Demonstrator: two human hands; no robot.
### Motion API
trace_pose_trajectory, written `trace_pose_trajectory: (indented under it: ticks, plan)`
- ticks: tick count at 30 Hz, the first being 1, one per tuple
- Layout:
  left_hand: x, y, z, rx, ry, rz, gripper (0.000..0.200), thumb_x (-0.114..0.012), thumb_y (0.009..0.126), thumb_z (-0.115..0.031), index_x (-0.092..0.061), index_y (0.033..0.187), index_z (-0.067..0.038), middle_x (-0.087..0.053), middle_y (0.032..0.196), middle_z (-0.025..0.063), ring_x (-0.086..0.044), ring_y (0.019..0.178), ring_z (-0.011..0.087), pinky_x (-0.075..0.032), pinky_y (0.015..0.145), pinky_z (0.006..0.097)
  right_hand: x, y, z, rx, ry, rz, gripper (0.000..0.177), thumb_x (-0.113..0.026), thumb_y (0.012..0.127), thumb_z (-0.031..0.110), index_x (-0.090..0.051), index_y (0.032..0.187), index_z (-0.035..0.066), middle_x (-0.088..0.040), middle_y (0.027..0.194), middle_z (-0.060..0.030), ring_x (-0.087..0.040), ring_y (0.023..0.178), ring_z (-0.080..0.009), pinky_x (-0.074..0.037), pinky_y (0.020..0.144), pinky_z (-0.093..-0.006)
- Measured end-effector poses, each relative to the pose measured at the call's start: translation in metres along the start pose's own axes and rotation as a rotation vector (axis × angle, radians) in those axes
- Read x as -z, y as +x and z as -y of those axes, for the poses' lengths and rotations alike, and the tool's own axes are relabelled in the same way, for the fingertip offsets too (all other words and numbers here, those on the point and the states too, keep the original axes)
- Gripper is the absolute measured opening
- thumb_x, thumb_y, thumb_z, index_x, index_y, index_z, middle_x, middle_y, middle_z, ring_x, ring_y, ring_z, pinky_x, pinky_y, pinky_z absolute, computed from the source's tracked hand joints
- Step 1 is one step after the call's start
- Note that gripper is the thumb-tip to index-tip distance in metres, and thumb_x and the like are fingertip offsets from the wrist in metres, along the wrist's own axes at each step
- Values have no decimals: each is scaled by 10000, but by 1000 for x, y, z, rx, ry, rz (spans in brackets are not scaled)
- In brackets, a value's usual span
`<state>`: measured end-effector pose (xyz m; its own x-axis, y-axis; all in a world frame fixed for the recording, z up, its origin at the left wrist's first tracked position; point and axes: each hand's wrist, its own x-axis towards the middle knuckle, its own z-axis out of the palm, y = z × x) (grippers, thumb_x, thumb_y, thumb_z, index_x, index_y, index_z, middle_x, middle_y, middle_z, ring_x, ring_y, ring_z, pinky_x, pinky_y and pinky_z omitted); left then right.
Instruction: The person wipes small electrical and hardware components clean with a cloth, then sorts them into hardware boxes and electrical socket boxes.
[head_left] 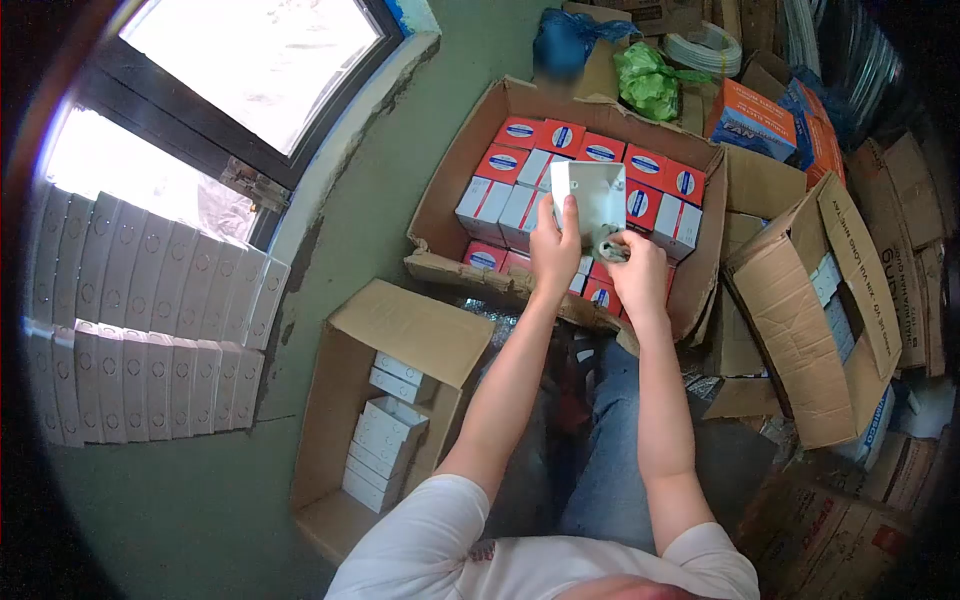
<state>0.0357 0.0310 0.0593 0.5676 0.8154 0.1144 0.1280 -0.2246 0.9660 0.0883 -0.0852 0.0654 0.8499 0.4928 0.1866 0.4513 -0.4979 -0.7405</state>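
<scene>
My left hand [553, 245] is closed on the left wall of a white plastic electrical box [600, 192], tilted with its hollow side facing me. At the box's lower right corner, my right hand [638, 272] pinches a small round greyish piece [612, 247] whose exact kind I cannot make out. Both hands hover over a large open carton [470, 275]. Inside that carton, several red and white product boxes [642, 205] stand in rows, partly hidden behind my hands and the electrical box.
White electrical boxes [160, 285] are stacked by the window at left. A smaller open carton [395, 315] below holds more white boxes [385, 440]. Another open carton [800, 345] leans at right. Behind lie a green plastic bag [650, 82], a white coil [703, 50] and orange boxes [755, 118].
</scene>
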Motion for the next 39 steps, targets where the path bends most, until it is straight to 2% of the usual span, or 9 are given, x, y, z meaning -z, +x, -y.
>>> trace_pose_trajectory:
  ticks: [7, 10, 13, 14, 17, 18, 27, 35, 39]
  plan:
    - [-1, 8, 10, -25, -130, -166, 419, -471, 971, -377, -522, 1132, 6, -658, 789, 194, -651, 705, 273, -478, 623, 370, -8, 7, -13, -60, 31, -82, 215, -726, 700, 105, -701, 913, 87, -633, 865, -202, -605, 829, -391, -483, 721, -451]
    - [1, 5, 6, -63, -59, -114, 398, -484, 963, -365, -514, 1143, -11, -659, 782, 207, -663, 706, 312, -484, 615, 395, -15, 10, -21, 152, 48, -222, 262, -713, 704, 76, -638, 955, 59, -628, 875, -198, -602, 826, -390, -477, 721, -449]
    - [-3, -3, 0, -144, 31, -23, 391, -498, 952, -360, -496, 1172, -37, -657, 780, 229, -663, 720, 375, -487, 602, 439, -22, 16, -17, 52, 95, -329, 341, -687, 716, 46, -542, 1024, 38, -623, 884, -207, -602, 848, -406, -465, 730, -469]
    - [-8, -2, 9, -232, 97, -22, 397, -507, 944, -364, -479, 1192, -56, -653, 781, 244, -646, 739, 420, -484, 593, 477, -20, 16, -16, -113, 63, -206, 384, -661, 737, 49, -469, 1069, 34, -632, 899, -233, -609, 877, -431, -465, 738, -489]
    - [-8, -7, 0, -178, 158, 46, 411, -513, 939, -373, -471, 1198, -57, -650, 786, 249, -640, 734, 427, -487, 598, 482, -11, 15, -1, -204, 137, -194, 313, -641, 755, 63, -506, 1034, 18, -637, 893, -264, -615, 891, -445, -469, 743, -504]
    - [-11, -3, 5, -267, 96, -13, 398, -497, 957, -371, -494, 1165, -33, -628, 644, 143, -625, 508, 257, -461, 487, 392, -13, 15, -4, -179, 107, -196, 300, -642, 758, 79, -520, 1025, 17, -639, 888, -266, -617, 889, -444, -472, 743, -504]
    - [-7, -13, -8, -359, 366, 137, 465, -576, 884, -413, -476, 1185, -74, -652, 701, 194, -650, 640, 381, -501, 533, 451, -21, 25, -33, -320, -89, -207, 248, -649, 743, 154, -596, 932, 4, -655, 891, -238, -627, 879, -424, -483, 749, -501]
    - [-5, -11, -2, -382, 415, 176, 473, -578, 871, -444, -505, 1170, -84, -642, 672, 184, -652, 630, 364, -499, 545, 447, -45, 36, -103, -135, 285, -48, 306, -641, 713, 94, -606, 998, -11, -648, 938, -252, -596, 958, -437, -471, 797, -452]
    - [-14, -14, 0, -434, 383, 160, 471, -576, 873, -438, -519, 1165, -72, -608, 597, 168, -642, 602, 363, -487, 544, 435, -24, 30, -74, -186, 122, -147, 304, -651, 712, 87, -617, 996, -15, -644, 956, -255, -597, 976, -422, -468, 805, -448]
